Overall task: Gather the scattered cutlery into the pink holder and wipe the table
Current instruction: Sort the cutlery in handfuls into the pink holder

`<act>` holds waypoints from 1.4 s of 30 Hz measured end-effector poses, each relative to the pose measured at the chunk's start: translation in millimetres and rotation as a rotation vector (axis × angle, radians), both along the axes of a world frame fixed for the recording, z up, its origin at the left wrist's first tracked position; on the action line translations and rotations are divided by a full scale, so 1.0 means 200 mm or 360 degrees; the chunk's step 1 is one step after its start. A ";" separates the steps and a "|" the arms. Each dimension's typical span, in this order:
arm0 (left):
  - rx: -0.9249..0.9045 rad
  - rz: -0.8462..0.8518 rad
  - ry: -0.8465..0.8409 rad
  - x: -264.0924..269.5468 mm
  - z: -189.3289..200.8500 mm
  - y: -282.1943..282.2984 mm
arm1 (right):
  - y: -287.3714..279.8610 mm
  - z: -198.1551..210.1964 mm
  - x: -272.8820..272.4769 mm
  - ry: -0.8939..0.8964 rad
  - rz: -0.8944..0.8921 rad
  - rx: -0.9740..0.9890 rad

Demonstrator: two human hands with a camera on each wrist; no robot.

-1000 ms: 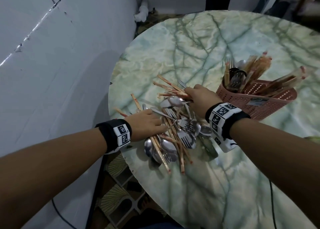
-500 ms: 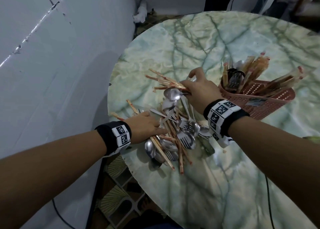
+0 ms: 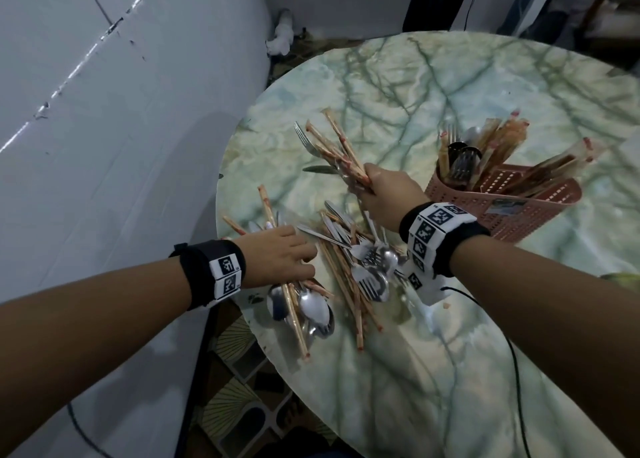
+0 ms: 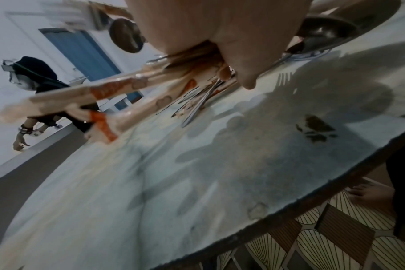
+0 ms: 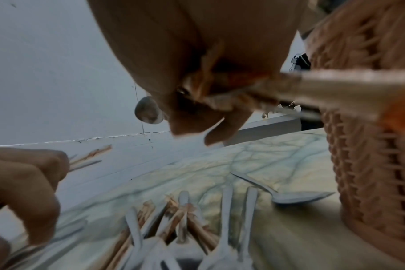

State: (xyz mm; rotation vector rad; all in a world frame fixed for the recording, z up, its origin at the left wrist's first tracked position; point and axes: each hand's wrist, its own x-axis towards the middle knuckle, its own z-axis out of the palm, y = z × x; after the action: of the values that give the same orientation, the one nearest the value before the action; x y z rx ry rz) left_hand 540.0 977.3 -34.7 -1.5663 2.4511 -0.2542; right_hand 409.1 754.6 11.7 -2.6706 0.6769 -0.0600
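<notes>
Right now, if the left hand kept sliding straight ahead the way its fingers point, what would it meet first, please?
Probably the loose pile of forks and spoons just ahead of the left hand, which already grips wrapped chopsticks; depth is hard to judge.

The right hand point(image 3: 388, 197) grips a bundle of wrapped chopsticks point(image 3: 341, 149) with a fork point(image 3: 306, 138), raised and fanning toward eleven o'clock. At three o'clock from it the pink holder point(image 3: 519, 211) stands on the marbled table point(image 3: 450, 371), already stocked. The left hand point(image 3: 280, 256), at seven o'clock from the right, grasps chopsticks and spoons in the scattered cutlery pile point(image 3: 356, 270).
</notes>
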 end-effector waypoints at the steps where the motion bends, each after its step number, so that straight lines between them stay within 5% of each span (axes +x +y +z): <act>1: 0.0004 0.0007 -0.0007 0.01 0.00 0.01 | 0.00 0.00 -0.01 -0.0032 -0.0001 0.0025; 11: -0.0099 0.0191 0.0110 0.07 0.07 0.01 | 0.03 0.13 -0.06 -0.0462 -0.0071 0.0450; 21: 0.0077 0.1005 0.0860 -0.11 0.26 -0.23 | -0.05 0.30 -0.20 -0.1080 -0.0170 0.0507; 27: 0.0045 0.1094 0.1135 -0.15 0.23 -0.35 | -0.16 0.38 -0.35 -0.1367 -0.0426 0.0474; 37: -0.0383 0.1466 0.2056 -0.35 0.19 -0.50 | -0.30 0.31 -0.59 -0.1566 -0.0652 0.0395; 42: -0.0709 0.1679 0.2273 -0.41 0.19 -0.64 | -0.36 0.25 -0.62 -0.1444 -0.0648 0.0301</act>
State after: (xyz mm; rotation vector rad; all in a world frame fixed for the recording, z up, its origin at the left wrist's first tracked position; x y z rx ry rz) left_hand 458.6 849.6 3.9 -3.8331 1.5544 0.8174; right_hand 284.7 683.4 62.2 -1.9600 0.8142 -1.1565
